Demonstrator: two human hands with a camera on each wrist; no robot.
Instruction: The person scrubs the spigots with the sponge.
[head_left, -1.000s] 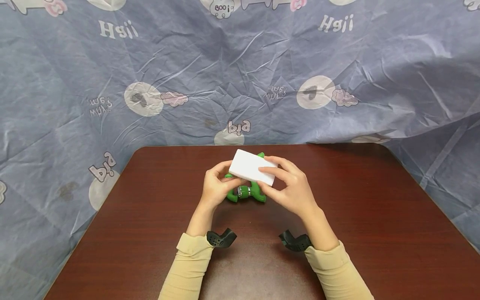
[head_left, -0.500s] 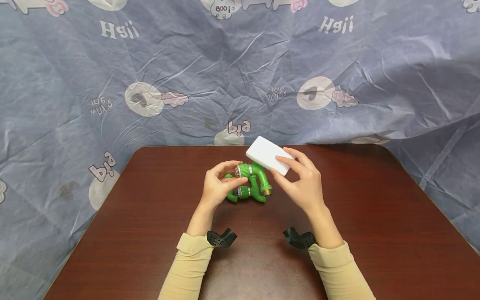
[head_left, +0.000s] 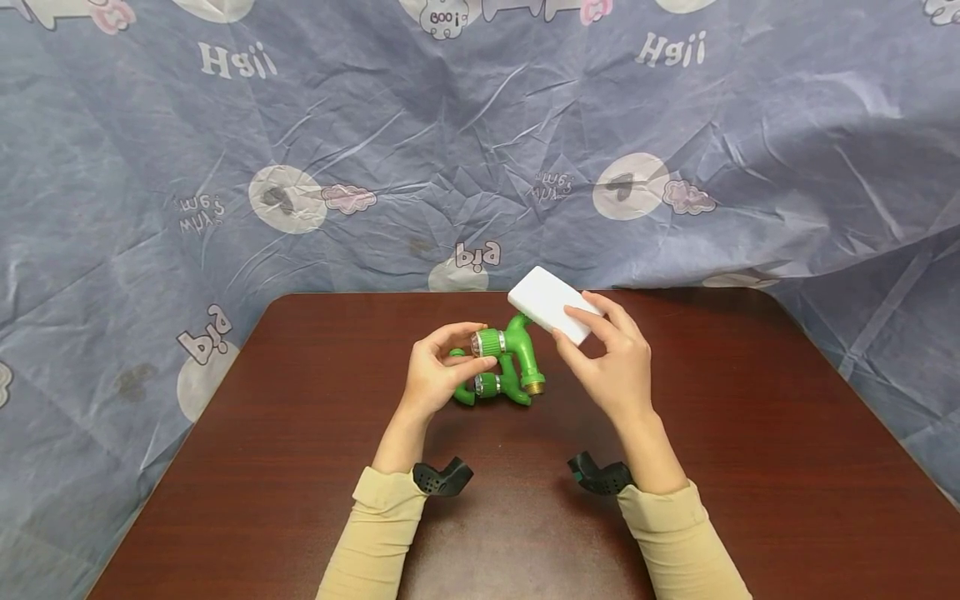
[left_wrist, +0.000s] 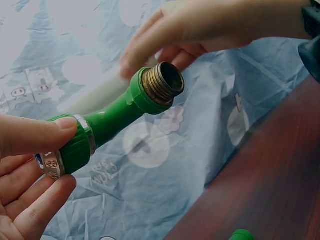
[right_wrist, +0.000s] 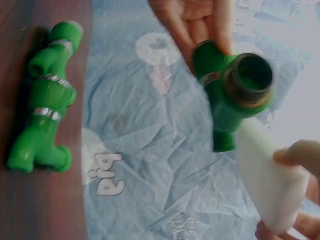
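My left hand point(head_left: 438, 367) pinches a green tap point(left_wrist: 117, 117) by its ribbed knob, between thumb and fingers. The tap is held above the table, and its brass-coloured threaded end point(left_wrist: 162, 82) faces the left wrist camera. My right hand point(head_left: 618, 362) grips a white rectangular sponge point(head_left: 551, 304) by its right end, thumb below and fingers on top. The sponge lies tilted along the tap's far side; whether it touches the green body is hard to tell. In the right wrist view, the sponge point(right_wrist: 270, 180) is blurred.
More green tap pieces point(right_wrist: 47, 100) with silvery bands lie on the dark reddish table point(head_left: 720, 417), below the held tap and partly hidden by my left hand. A blue-grey printed cloth point(head_left: 420, 150) hangs behind the table's far edge.
My right hand has moved the sponge rightward and away, from in front of the tap to its far right side, uncovering the tap. My left hand stays nearly still.
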